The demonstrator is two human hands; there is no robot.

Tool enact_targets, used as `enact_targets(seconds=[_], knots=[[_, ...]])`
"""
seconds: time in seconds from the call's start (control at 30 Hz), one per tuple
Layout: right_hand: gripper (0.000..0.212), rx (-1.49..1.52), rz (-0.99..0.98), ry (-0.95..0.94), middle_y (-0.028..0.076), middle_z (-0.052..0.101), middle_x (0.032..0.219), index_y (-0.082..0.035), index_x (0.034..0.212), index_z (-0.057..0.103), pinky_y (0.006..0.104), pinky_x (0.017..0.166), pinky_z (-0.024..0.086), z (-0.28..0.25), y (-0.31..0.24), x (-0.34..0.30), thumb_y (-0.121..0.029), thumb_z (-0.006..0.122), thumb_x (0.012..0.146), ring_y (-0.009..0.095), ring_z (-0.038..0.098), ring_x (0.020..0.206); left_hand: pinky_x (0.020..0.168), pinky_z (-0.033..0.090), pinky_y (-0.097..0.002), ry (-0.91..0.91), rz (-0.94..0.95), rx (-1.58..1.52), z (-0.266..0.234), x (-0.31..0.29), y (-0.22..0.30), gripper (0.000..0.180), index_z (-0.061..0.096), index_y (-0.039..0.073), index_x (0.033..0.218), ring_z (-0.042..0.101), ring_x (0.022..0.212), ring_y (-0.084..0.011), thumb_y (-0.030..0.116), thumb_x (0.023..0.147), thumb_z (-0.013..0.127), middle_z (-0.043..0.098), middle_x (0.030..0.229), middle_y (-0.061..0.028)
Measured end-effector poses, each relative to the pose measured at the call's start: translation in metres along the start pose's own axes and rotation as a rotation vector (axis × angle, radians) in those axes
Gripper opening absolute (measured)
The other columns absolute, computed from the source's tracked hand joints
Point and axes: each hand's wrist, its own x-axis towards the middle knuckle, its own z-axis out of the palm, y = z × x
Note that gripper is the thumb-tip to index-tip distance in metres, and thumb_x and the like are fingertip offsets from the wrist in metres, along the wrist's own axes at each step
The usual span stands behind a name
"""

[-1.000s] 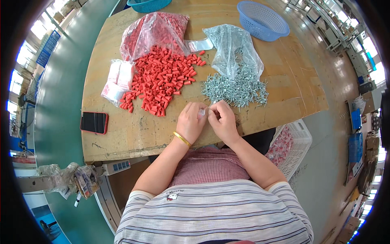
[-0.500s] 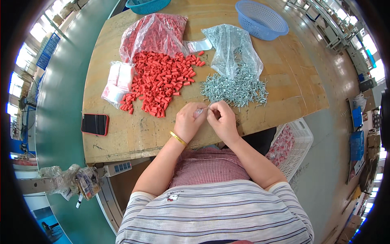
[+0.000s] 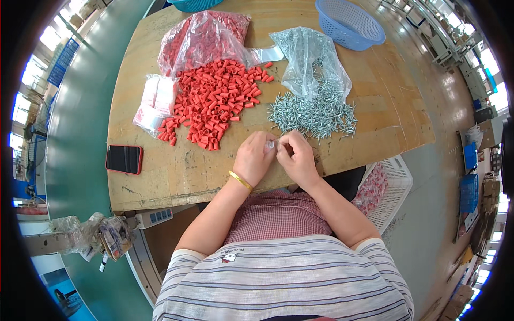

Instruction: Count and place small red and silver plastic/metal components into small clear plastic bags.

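My left hand [image 3: 251, 159], with a gold bracelet at its wrist, is closed around a small clear plastic bag [image 3: 269, 145]. Thumb and forefinger of my right hand [image 3: 298, 160] pinch together at the bag's edge, close beside the left fingertips. What lies inside the bag is hidden by my fingers. Beyond my left hand spreads a heap of red plastic sleeves [image 3: 214, 101], spilling from a large clear bag [image 3: 206, 40]. Silvery screws [image 3: 313, 115] lie piled just past my right hand, in front of another clear bag [image 3: 305, 59].
A stack of small clear bags [image 3: 156, 104] lies left of the red heap. On the table's left edge rests a red-cased phone [image 3: 124, 159]. Baskets, one blue [image 3: 350, 24] and one teal [image 3: 195, 4], stand at the back. Below right is a white crate [image 3: 393, 198] holding filled bags.
Both hands stay together at the table's near edge, with only small finger movements around the bag. The whole view has shifted slightly.
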Motion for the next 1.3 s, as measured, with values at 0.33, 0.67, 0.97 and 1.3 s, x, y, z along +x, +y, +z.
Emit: enact_targets(seconds=[0.33, 0.67, 0.97, 1.3], knots=[[0.005, 0.299, 0.192, 0.018, -0.004, 0.045, 0.080, -0.004, 0.088, 0.053, 0.0193, 0.059, 0.035, 0.001, 0.017, -0.004, 0.001, 0.053, 0.091, 0.002, 0.039, 0.066, 0.066, 0.048, -0.0328, -0.044, 0.022, -0.084, -0.011, 0.003, 0.003, 0.020, 0.062, 0.006, 0.097, 0.059, 0.073, -0.0270, -0.001, 0.078, 0.063, 0.059, 0.083, -0.0113], [0.006, 0.273, 0.178, -0.002, -0.004, 0.045, 0.080, -0.004, 0.088, 0.053, 0.0188, 0.058, 0.035, 0.002, 0.014, -0.003, 0.000, 0.053, 0.092, 0.002, 0.040, 0.066, 0.072, 0.048, -0.0272, -0.049, -0.135, -0.247, -0.008, 0.004, 0.005, 0.015, 0.061, 0.004, 0.095, 0.060, 0.077, -0.0168, 0.002, 0.081, 0.063, 0.061, 0.083, -0.0063], [0.004, 0.332, 0.271, -0.029, 0.004, 0.053, 0.081, -0.001, 0.087, 0.054, 0.0263, 0.068, 0.044, 0.000, 0.014, -0.004, -0.004, 0.057, 0.088, 0.011, 0.051, 0.073, 0.072, 0.047, -0.0246, -0.070, -0.224, -0.286, -0.013, 0.004, 0.005, 0.012, 0.059, 0.004, 0.093, 0.057, 0.077, -0.0113, 0.004, 0.082, 0.065, 0.060, 0.086, -0.0023], [0.006, 0.325, 0.198, -0.054, -0.004, 0.044, 0.081, -0.004, 0.088, 0.051, 0.0186, 0.058, 0.034, 0.001, 0.020, -0.005, 0.001, 0.050, 0.091, 0.002, 0.039, 0.067, 0.069, 0.049, -0.0297, -0.061, -0.214, -0.323, -0.012, 0.003, -0.009, 0.012, 0.062, 0.006, 0.091, 0.061, 0.075, -0.0203, 0.005, 0.079, 0.066, 0.061, 0.084, -0.0078]])
